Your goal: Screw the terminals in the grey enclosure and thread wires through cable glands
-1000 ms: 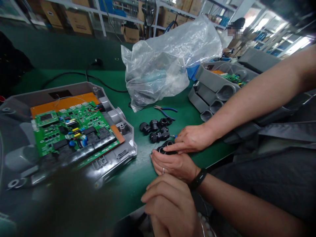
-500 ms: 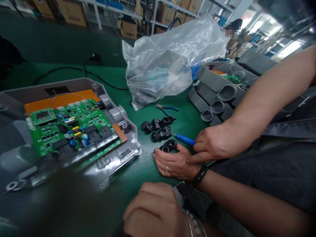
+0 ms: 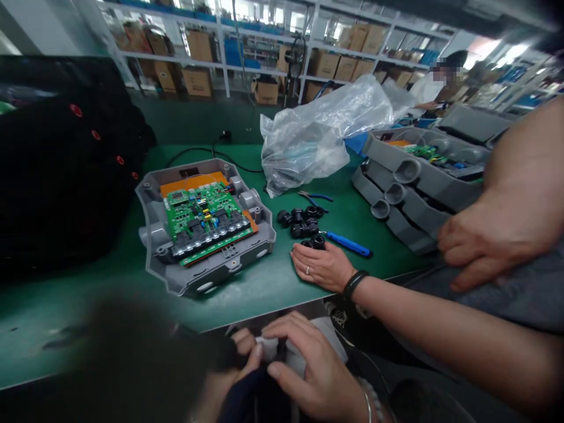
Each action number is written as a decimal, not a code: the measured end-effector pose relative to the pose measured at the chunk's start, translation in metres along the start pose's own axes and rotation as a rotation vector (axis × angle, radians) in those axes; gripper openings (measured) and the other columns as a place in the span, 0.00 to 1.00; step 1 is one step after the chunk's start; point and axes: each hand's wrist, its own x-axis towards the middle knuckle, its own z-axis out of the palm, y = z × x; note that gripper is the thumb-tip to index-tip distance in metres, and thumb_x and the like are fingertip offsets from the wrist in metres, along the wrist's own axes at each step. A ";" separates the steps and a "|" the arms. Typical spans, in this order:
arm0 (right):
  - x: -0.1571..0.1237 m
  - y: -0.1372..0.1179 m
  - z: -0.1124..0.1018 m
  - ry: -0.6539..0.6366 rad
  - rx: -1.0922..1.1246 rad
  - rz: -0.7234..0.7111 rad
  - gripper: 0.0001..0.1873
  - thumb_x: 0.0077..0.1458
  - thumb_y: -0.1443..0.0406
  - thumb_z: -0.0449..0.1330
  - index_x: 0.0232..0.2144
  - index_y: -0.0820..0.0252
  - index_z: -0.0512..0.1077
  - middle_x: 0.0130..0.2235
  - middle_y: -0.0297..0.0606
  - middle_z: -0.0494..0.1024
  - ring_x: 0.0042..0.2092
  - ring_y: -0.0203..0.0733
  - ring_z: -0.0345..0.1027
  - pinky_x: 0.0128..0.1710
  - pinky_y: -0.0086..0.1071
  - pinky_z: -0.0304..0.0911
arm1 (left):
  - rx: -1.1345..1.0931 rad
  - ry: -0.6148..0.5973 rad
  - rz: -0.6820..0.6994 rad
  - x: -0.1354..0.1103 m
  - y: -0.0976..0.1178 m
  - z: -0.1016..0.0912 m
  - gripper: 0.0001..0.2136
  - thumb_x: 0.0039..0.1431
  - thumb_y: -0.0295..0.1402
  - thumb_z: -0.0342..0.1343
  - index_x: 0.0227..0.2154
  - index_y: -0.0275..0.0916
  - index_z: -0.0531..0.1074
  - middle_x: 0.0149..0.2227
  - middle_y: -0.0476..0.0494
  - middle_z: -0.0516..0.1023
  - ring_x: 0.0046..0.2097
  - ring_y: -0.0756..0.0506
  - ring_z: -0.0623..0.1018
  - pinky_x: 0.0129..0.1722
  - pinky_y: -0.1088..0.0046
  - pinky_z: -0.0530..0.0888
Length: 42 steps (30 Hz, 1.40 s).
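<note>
Below the bench edge, my left hand (image 3: 238, 358) and my right hand (image 3: 315, 370) both pinch a white cloth (image 3: 282, 352) above dark navy fabric (image 3: 251, 399). A blur hides part of my left hand. Beaded and metal bracelets circle my right wrist. On the green bench, nearer the far side, sits an open grey enclosure (image 3: 154, 235) holding a green circuit board (image 3: 202, 214). Black cable glands (image 3: 299, 223) lie in a cluster beyond my hands, beside a blue-handled screwdriver (image 3: 350, 244) and blue-handled pliers (image 3: 315, 198).
A co-worker's ringed hand (image 3: 319, 267) rests by the glands; their other hand (image 3: 489, 241) lies on their lap. Grey enclosures (image 3: 409, 182) stand right, behind a clear plastic bag (image 3: 308, 141). A black case (image 3: 66, 158) looms left; carton-filled shelves (image 3: 264, 53) line the back.
The view has risen and pulled back from the bench. My hands have moved down to the white cloth. The co-worker's hand has left the blue screwdriver, which lies on the bench.
</note>
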 end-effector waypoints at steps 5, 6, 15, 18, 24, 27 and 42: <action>-0.018 -0.023 0.023 0.119 -0.085 0.025 0.25 0.58 0.61 0.67 0.57 0.54 0.72 0.52 0.37 0.76 0.54 0.42 0.69 0.56 0.34 0.64 | -0.129 -0.126 -0.020 0.013 0.037 0.005 0.17 0.69 0.44 0.48 0.35 0.40 0.77 0.33 0.45 0.80 0.35 0.46 0.79 0.38 0.71 0.76; -0.015 -0.023 0.022 0.138 -0.097 0.060 0.25 0.57 0.62 0.67 0.56 0.54 0.72 0.52 0.37 0.77 0.53 0.43 0.70 0.56 0.35 0.64 | -0.116 -0.122 -0.017 0.016 0.043 0.010 0.17 0.69 0.44 0.48 0.36 0.40 0.78 0.34 0.44 0.81 0.35 0.45 0.79 0.38 0.71 0.76; -0.005 -0.014 0.012 0.187 0.299 0.148 0.23 0.59 0.64 0.66 0.56 0.58 0.70 0.52 0.41 0.78 0.55 0.44 0.72 0.59 0.39 0.65 | -0.043 -0.147 -0.006 0.036 0.067 0.020 0.17 0.67 0.42 0.48 0.35 0.38 0.78 0.37 0.36 0.82 0.39 0.39 0.81 0.38 0.67 0.73; -0.012 -0.006 0.008 0.251 0.298 0.121 0.32 0.59 0.58 0.68 0.62 0.55 0.63 0.61 0.44 0.70 0.63 0.45 0.64 0.65 0.40 0.58 | -0.080 -0.184 0.004 0.047 0.073 0.014 0.18 0.70 0.43 0.46 0.34 0.39 0.77 0.35 0.40 0.82 0.36 0.44 0.80 0.35 0.72 0.71; -0.041 0.023 0.021 0.281 0.290 0.132 0.28 0.66 0.48 0.57 0.60 0.56 0.60 0.58 0.47 0.69 0.55 0.44 0.68 0.56 0.38 0.64 | -0.227 -0.119 -0.117 0.065 0.082 -0.005 0.27 0.71 0.52 0.43 0.25 0.37 0.72 0.24 0.47 0.74 0.26 0.49 0.75 0.28 0.76 0.69; -0.047 0.027 0.032 0.218 0.193 0.140 0.20 0.71 0.50 0.51 0.51 0.60 0.67 0.42 0.39 0.73 0.42 0.38 0.67 0.45 0.30 0.64 | -0.378 -0.167 -0.237 0.069 0.088 -0.015 0.31 0.69 0.58 0.41 0.25 0.37 0.73 0.21 0.48 0.72 0.21 0.49 0.74 0.22 0.76 0.67; -0.068 -0.032 0.008 0.199 0.005 0.075 0.15 0.71 0.56 0.52 0.48 0.55 0.75 0.36 0.35 0.77 0.35 0.37 0.69 0.37 0.29 0.62 | 1.010 0.206 0.645 0.038 0.126 -0.149 0.21 0.65 0.45 0.60 0.57 0.44 0.70 0.56 0.38 0.76 0.60 0.33 0.72 0.67 0.40 0.52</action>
